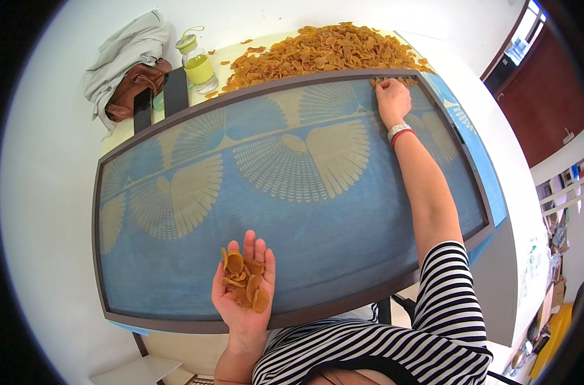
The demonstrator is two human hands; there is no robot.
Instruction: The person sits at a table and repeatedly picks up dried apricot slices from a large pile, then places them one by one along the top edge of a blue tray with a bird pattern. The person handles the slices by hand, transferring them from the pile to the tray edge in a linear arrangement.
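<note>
My left hand (246, 293) is palm up over the near edge of a dark-framed mesh screen (320, 236). Several curled, amber-brown dried slices (243, 278) lie in its palm. At the far right corner of the screen, the fingertips of my right hand (394, 98) are pinched on a slice along the frame's inner edge. A short row of similar slices (408, 82) lies beside those fingers, partly hidden by the hand. Pale fan motifs (337, 161) on blue show across the mesh.
A large heap of the dried slices (335, 50) lies beyond the frame. A glass bottle with a green sleeve (199, 70) stands left of it, near a brown leather bag (128, 91) and grey cloth (128, 45). A brown door (547, 96) is at right.
</note>
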